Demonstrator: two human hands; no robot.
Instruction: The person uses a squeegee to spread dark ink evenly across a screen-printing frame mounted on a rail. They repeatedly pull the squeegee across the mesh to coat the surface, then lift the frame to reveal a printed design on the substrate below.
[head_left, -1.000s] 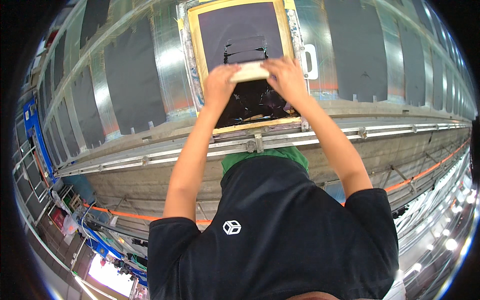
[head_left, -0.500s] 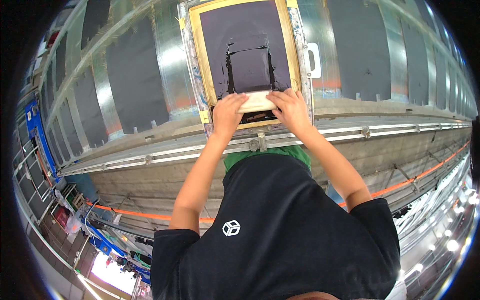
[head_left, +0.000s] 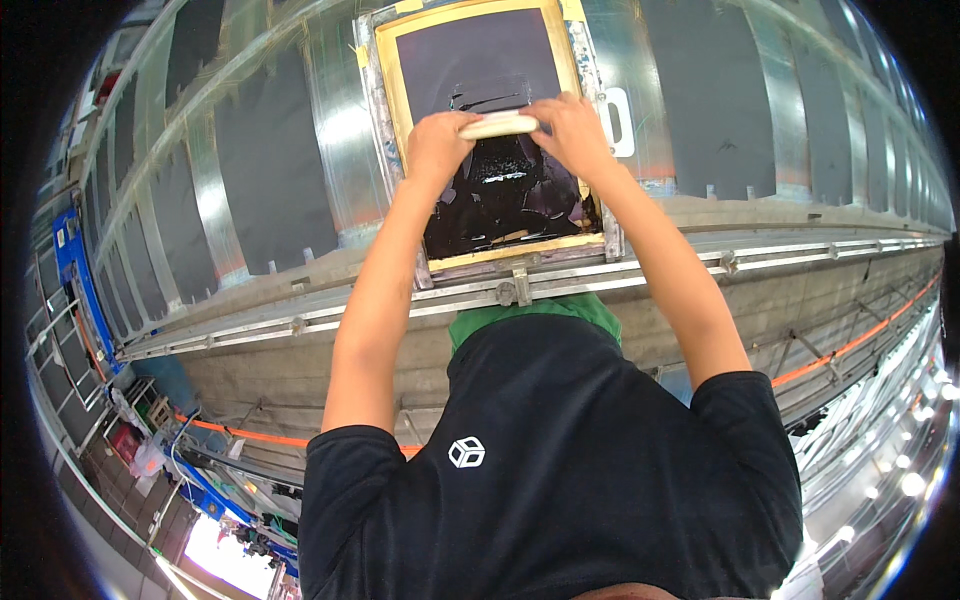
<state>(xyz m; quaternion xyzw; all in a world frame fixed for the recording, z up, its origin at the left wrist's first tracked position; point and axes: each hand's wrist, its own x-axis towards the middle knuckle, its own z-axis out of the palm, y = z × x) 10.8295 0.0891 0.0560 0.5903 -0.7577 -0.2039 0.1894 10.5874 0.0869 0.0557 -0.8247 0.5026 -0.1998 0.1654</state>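
Note:
Both my hands hold a pale squeegee [head_left: 500,125] across the middle of a screen-printing frame [head_left: 388,100]. My left hand [head_left: 438,148] is closed on its left end, and my right hand [head_left: 572,132] grips the right end. Yellow tape lines the frame's edges around a dark purple mesh [head_left: 480,55]. Glossy black ink [head_left: 505,200] covers the near part of the mesh, between the squeegee and my body. A few thin black streaks lie just beyond the squeegee. Its blade edge is hidden from view.
Dark grey sheets [head_left: 270,140] lie in a row along the long metal table, with more sheets [head_left: 710,100] to the right. A white handle-shaped piece [head_left: 616,122] is at the frame's right side. A metal rail [head_left: 400,312] runs along the near table edge, with an orange line [head_left: 260,434] below.
Both hands and the squeegee have moved away from my body, from the frame's near end to its middle. Black ink now shows across the near part of the mesh.

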